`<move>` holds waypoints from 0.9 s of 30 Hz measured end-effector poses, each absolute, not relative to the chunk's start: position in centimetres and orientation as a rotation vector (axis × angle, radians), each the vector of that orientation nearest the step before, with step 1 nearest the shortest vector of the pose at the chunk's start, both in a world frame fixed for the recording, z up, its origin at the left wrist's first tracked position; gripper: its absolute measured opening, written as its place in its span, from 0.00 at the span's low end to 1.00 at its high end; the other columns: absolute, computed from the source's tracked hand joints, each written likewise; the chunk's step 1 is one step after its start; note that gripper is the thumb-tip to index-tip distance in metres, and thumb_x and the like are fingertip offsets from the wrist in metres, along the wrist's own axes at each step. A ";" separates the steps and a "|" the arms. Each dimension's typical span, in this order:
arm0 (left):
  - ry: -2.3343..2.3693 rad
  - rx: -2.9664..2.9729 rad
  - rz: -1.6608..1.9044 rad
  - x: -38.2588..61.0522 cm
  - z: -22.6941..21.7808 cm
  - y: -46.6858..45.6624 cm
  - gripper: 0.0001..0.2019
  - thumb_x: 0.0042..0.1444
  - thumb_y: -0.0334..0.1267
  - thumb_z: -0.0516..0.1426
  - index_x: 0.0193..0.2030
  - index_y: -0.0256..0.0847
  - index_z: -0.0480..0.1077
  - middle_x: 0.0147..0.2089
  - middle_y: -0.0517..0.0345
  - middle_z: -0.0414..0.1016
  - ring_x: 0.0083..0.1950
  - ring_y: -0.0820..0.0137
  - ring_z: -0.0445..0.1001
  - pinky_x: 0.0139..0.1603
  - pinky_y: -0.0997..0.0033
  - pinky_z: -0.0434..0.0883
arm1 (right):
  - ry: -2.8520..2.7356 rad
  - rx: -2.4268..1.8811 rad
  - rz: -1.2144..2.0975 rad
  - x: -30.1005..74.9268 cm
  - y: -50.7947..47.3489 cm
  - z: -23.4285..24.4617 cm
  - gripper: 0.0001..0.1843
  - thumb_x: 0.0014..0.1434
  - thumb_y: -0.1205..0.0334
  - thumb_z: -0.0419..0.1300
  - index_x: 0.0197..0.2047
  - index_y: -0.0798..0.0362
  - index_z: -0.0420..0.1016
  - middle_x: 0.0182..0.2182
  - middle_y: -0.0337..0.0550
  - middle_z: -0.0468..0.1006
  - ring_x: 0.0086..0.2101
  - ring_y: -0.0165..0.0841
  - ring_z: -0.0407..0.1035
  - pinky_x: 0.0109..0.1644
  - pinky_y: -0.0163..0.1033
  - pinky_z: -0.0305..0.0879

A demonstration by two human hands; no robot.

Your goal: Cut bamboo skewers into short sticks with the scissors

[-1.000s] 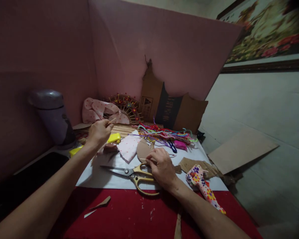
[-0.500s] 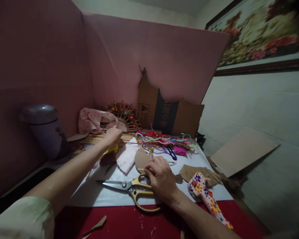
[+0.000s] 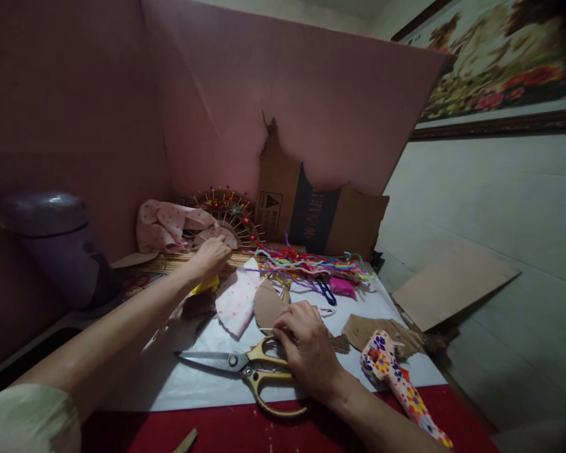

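Note:
My left hand reaches far across the table and rests, fingers curled, on a row of thin bamboo sticks; what its fingers pinch is hidden. A yellow lump lies just under that wrist. My right hand lies closed on the white sheet, pressing a thin stick against a brown cardboard fan shape. Gold-handled scissors lie beside and partly under this hand. A pink dotted cloth piece lies between the two hands.
Colourful pipe cleaners pile behind the cardboard shape. A flowered glue gun lies at the right. A grey bin stands at the left, folded cardboard leans on the pink wall, and a stick-and-bead fan sits by dotted fabric.
My left hand, which held a stick raised above the table, has reached forward and down onto the row of bamboo sticks. My right hand stays on the cardboard shape by the scissors.

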State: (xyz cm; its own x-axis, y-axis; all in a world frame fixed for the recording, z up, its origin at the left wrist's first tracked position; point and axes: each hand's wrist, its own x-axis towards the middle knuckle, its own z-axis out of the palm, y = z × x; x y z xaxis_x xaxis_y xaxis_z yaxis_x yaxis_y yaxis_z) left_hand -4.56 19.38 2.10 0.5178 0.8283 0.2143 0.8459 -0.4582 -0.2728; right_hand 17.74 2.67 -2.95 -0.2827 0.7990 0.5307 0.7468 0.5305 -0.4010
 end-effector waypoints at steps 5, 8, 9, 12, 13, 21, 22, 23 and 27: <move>-1.382 -2.363 -0.189 -5.6 2.4 18.6 0.09 0.47 0.24 0.53 0.23 0.34 0.73 0.30 0.42 0.75 0.42 0.58 0.70 0.41 0.65 0.65 | -2.076 -1.257 0.107 17.8 2.7 -3.0 0.06 0.55 0.71 0.59 0.28 0.53 0.69 0.32 0.42 0.72 0.38 0.37 0.61 0.42 0.41 0.55; -1.402 -2.328 -0.258 -6.0 2.7 18.1 0.09 0.47 0.24 0.53 0.24 0.35 0.73 0.28 0.46 0.74 0.41 0.60 0.70 0.39 0.68 0.64 | -2.057 -1.260 0.113 17.8 2.7 -3.1 0.06 0.56 0.70 0.59 0.29 0.52 0.69 0.31 0.41 0.72 0.38 0.37 0.61 0.42 0.41 0.55; -1.405 -2.319 -0.285 -6.0 3.0 17.8 0.09 0.49 0.25 0.52 0.26 0.36 0.73 0.28 0.47 0.74 0.40 0.60 0.70 0.38 0.68 0.64 | -2.038 -1.260 0.114 17.8 2.8 -3.2 0.06 0.56 0.70 0.58 0.29 0.52 0.69 0.31 0.41 0.72 0.38 0.37 0.61 0.42 0.41 0.55; -1.397 -2.298 -0.375 -5.4 4.0 16.9 0.11 0.53 0.26 0.49 0.32 0.37 0.73 0.31 0.46 0.74 0.41 0.60 0.68 0.36 0.67 0.64 | -1.934 -1.264 0.108 18.0 2.9 -3.1 0.06 0.57 0.70 0.57 0.29 0.52 0.69 0.32 0.42 0.71 0.38 0.37 0.62 0.43 0.41 0.56; -1.389 -2.295 -0.408 -5.0 4.4 16.4 0.11 0.53 0.27 0.49 0.33 0.37 0.73 0.32 0.46 0.74 0.42 0.60 0.68 0.36 0.67 0.64 | -1.884 -1.274 0.100 18.1 3.0 -3.0 0.06 0.57 0.69 0.56 0.29 0.52 0.70 0.32 0.42 0.71 0.38 0.37 0.62 0.43 0.41 0.56; -0.970 -2.340 -0.970 -1.4 5.5 10.2 0.11 0.59 0.27 0.46 0.34 0.36 0.70 0.34 0.51 0.73 0.38 0.66 0.66 0.40 0.68 0.66 | -1.754 -1.389 0.074 18.6 3.6 -2.5 0.09 0.59 0.63 0.55 0.28 0.52 0.72 0.27 0.41 0.73 0.31 0.35 0.65 0.36 0.38 0.57; -0.879 -2.345 -0.997 -1.1 5.2 9.2 0.12 0.59 0.27 0.46 0.34 0.36 0.69 0.34 0.51 0.73 0.38 0.66 0.66 0.39 0.67 0.66 | -1.757 -1.419 0.102 18.6 3.6 -2.5 0.10 0.59 0.62 0.55 0.28 0.52 0.72 0.25 0.40 0.73 0.29 0.34 0.66 0.34 0.37 0.57; -0.792 -2.350 -1.027 -0.9 4.9 8.3 0.12 0.59 0.26 0.45 0.34 0.36 0.69 0.33 0.52 0.73 0.36 0.67 0.65 0.38 0.68 0.66 | -1.752 -1.447 0.134 18.6 3.6 -2.6 0.11 0.60 0.61 0.54 0.28 0.52 0.72 0.24 0.40 0.73 0.28 0.34 0.66 0.33 0.36 0.57; -0.580 -2.367 -1.067 -0.9 3.2 5.6 0.11 0.58 0.25 0.46 0.38 0.35 0.68 0.36 0.50 0.73 0.36 0.67 0.66 0.38 0.66 0.68 | -1.798 -1.320 0.262 18.8 3.9 -2.3 0.11 0.60 0.66 0.50 0.39 0.52 0.74 0.29 0.43 0.76 0.33 0.35 0.69 0.37 0.37 0.62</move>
